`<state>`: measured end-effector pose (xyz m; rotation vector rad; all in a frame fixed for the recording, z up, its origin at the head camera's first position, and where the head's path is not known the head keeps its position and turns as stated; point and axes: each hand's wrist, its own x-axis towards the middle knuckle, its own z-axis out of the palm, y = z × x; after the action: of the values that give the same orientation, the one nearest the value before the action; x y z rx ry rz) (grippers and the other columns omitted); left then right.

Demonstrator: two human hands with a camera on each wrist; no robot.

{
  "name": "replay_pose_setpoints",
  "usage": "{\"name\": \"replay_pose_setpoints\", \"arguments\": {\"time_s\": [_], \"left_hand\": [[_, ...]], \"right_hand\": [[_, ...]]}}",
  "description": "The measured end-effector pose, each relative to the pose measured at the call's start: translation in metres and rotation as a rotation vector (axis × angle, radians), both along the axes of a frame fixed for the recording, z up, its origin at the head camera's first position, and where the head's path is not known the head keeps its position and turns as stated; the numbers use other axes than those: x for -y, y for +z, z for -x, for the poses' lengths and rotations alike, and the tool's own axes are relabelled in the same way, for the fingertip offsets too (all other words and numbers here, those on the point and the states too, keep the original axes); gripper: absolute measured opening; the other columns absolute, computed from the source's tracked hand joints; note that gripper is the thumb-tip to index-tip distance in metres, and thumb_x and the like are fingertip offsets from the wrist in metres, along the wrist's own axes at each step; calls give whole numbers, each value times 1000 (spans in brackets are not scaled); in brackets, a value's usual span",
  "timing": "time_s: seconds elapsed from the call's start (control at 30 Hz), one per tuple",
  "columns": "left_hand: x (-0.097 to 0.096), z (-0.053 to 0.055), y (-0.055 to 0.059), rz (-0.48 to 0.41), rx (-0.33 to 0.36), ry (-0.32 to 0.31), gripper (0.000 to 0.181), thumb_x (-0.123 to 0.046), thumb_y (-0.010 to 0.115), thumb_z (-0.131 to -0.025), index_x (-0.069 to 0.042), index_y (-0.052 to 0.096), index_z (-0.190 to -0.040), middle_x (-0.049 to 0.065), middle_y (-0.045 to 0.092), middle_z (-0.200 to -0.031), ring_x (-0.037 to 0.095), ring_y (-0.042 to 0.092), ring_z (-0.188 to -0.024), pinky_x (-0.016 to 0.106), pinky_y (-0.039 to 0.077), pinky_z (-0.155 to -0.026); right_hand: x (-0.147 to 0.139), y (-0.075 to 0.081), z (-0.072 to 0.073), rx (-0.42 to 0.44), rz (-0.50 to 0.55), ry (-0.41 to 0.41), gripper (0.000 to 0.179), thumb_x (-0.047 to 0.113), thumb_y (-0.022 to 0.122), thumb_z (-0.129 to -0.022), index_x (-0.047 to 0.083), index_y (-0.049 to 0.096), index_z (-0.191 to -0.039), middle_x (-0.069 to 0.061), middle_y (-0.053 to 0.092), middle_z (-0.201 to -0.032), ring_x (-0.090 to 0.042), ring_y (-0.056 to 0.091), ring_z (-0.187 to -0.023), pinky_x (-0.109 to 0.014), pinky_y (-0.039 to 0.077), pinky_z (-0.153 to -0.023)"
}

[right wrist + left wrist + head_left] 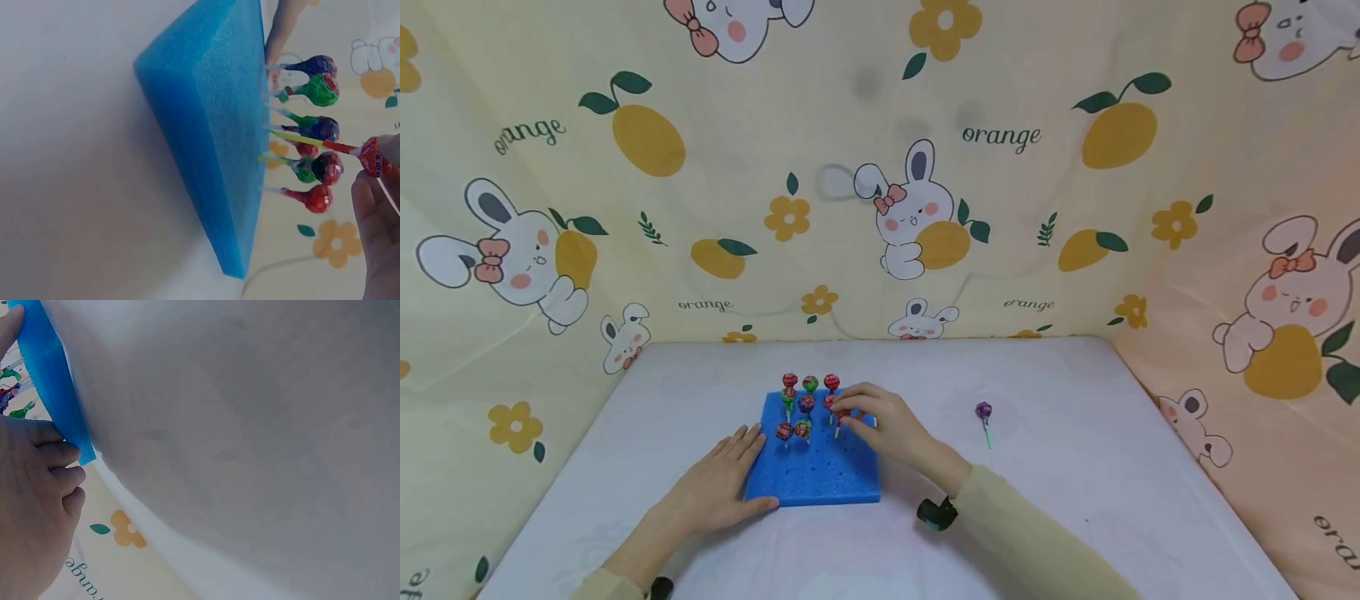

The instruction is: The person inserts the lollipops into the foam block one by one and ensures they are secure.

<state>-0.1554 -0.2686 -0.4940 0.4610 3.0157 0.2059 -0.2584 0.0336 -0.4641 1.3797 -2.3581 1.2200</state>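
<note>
A blue foam block lies on the table with several wrapped lollipops standing on sticks in its far part. My left hand rests along the block's left side, fingers extended and thumb at the near corner. In the left wrist view those fingers touch the block's edge. With my right hand I pinch the head of a red lollipop above the block's right part. Its yellow stick slants toward the foam; whether the tip is in the foam, I cannot tell. Small holes dot the block's near part.
A purple-wrapped lollipop with a green stick lies on the white table, right of the block. Patterned cloth with rabbits and oranges hangs behind the table and at its sides.
</note>
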Motion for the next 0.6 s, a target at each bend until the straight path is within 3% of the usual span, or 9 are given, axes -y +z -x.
{"name": "replay_pose_setpoints", "arguments": {"time_s": [0.2, 0.6], "left_hand": [[-1, -1, 2, 1, -6, 1, 111, -78, 61, -88, 4, 36, -158, 25, 31, -166, 46, 27, -154, 60, 29, -123], [0, 1, -2, -3, -7, 0, 110, -78, 60, -88, 4, 37, -158, 25, 32, -166, 46, 27, -154, 61, 28, -123]], "right_hand": [[8, -2, -2, 48, -2, 10, 21, 5, 71, -99, 8, 76, -119, -4, 69, -129, -18, 66, -118, -26, 60, -89], [15, -7, -2, 44, -24, 23, 20, 6, 69, -100, 2, 76, -119, -7, 68, -131, -21, 67, -117, -30, 61, -92]]}}
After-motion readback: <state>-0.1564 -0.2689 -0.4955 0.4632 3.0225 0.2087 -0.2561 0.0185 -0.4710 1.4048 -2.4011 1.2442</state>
